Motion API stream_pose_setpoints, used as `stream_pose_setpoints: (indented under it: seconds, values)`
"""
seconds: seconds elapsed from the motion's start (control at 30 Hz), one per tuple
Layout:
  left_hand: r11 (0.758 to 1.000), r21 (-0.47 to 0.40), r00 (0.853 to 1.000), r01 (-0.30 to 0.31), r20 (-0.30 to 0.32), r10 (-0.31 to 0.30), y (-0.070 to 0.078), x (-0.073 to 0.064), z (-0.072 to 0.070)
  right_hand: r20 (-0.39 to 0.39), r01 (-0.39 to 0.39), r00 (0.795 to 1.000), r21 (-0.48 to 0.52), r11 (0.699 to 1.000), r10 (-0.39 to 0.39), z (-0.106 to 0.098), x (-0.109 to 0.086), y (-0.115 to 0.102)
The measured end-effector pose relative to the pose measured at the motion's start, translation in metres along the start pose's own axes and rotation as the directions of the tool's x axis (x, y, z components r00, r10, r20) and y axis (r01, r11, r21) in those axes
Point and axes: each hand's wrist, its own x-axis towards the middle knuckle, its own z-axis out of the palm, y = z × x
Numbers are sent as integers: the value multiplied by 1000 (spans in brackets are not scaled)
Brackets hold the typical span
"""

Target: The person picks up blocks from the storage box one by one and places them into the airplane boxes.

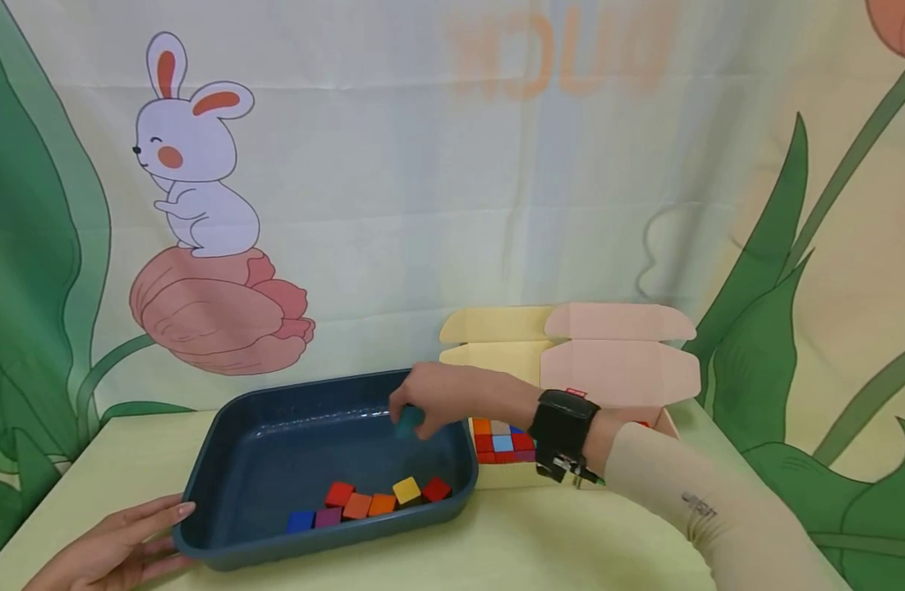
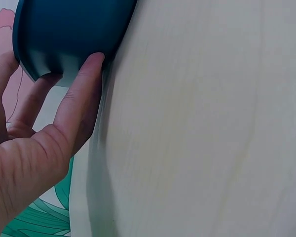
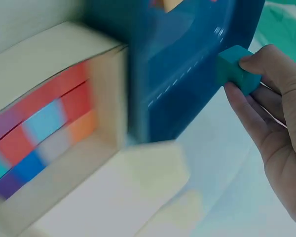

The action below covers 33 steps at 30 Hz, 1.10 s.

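My right hand (image 1: 441, 398) pinches a teal cube (image 1: 407, 422) between thumb and fingers, above the right part of a dark blue tray (image 1: 290, 455). In the right wrist view the teal cube (image 3: 237, 71) overlaps the tray wall. Along the tray's near side lie several coloured cubes: a blue cube (image 1: 300, 521), a purple one, red and orange ones, and a yellow cube (image 1: 406, 491). At the near left corner my left hand (image 1: 120, 542) touches the tray from outside. Its fairly straight fingers (image 2: 81, 91) rest on the outer wall, as the left wrist view shows.
Right of the tray stands an open cardboard box (image 1: 504, 476) with rows of coloured cubes, its pink and yellow lid flaps (image 1: 618, 365) raised at the back. My right forearm crosses over it. A printed cloth (image 1: 393, 205) with a rabbit and flowers hangs behind the table (image 1: 541, 542).
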Motion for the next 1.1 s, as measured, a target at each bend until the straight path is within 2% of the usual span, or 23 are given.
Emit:
stream_pose_setpoints:
  seconds: [0.17,0.33,0.53,0.7,0.93,0.97,1.1]
  values:
    - [1000,22,998,14,-59,-12,2,1,5,-45,-87,995,28,996,88,1,-60,25]
    - [1000,24,997,18,-70,-16,3,1,7,-58,-148,987,52,988,151,1,-119,48]
    - [997,71,996,22,-82,-16,3,-1,8,-41,-255,965,72,964,258,13,-169,69]
    - [997,71,999,20,-51,-17,2,-3,6,1,-325,945,112,939,327,26,-191,79]
    - [999,47,999,21,-49,-19,0,-2,4,19,-303,953,100,948,302,39,-204,86]
    - [999,38,999,20,-45,-18,0,-2,3,22,-316,949,103,943,316,40,-205,87]
    - [1000,16,1000,4,17,-5,-1,-2,-1,36,-353,936,124,927,351,48,-208,92]
